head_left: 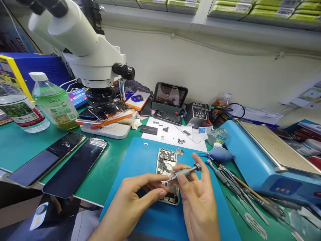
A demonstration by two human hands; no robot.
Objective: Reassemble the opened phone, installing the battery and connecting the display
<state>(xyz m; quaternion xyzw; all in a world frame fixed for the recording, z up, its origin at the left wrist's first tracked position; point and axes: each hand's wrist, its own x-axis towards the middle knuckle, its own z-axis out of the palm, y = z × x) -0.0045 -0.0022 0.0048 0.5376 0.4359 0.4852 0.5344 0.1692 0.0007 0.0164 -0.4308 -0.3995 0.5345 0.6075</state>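
A grey precision screwdriver (185, 172) lies across the fingers of my right hand (198, 194), its tip pointing left and down. Close to that tip is my left hand (140, 194), with thumb and fingers bent together; whatever they pinch is too small or hidden to name. Beneath both hands an opened phone (166, 160) rests on the blue mat (135, 157), its inner parts exposed and partly covered by my fingers. A small metal part (180, 152) sits by the phone's upper right corner.
White paper (173, 135) behind the mat bears several small parts; a phone battery (148, 130) overlaps its left edge. Two phones (75, 167) and a microscope (95, 60) stand left. A blue air blower (220, 154), tweezers (225, 177) and a blue heating plate (265, 167) occupy the right.
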